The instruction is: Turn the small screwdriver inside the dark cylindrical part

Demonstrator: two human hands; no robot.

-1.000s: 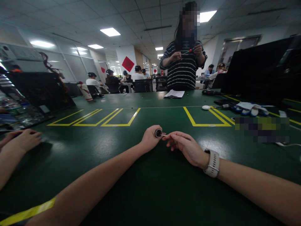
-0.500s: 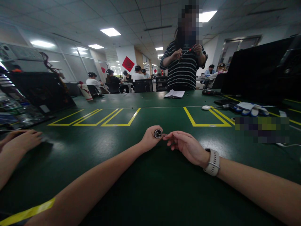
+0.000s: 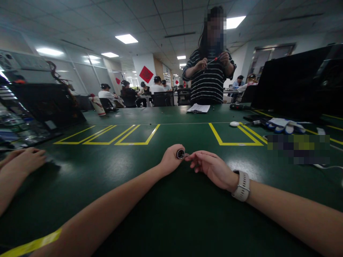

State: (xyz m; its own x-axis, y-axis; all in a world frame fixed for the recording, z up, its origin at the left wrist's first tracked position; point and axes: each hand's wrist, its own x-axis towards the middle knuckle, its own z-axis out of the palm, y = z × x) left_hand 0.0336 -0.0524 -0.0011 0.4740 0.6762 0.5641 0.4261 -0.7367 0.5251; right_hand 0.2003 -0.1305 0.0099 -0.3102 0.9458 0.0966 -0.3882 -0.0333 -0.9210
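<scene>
Near the middle of the view, my left hand [image 3: 170,159] is wrapped round a small cylinder [image 3: 180,154] with a metallic rim. Its round end faces me and looks dark inside; the rest is hidden in the palm. My right hand [image 3: 210,167], with a pale watch on the wrist, pinches a thin metal rod [image 3: 187,155] between thumb and fingertips. The rod's tip reaches the dark end of the cylinder; how deep it goes I cannot tell. Both hands are above the green tabletop [image 3: 171,221].
Another person's hand [image 3: 25,162] rests at the left. Yellow tape outlines [image 3: 241,144] mark the table. A clipboard with paper [image 3: 198,108] lies at the back, gloves [image 3: 285,125] at the right. Across the table a standing person [image 3: 207,78] holds a thin tool with red on it.
Both hands keep nearly the same pose, the rod still at the cylinder's end. The view has shifted very slightly.
</scene>
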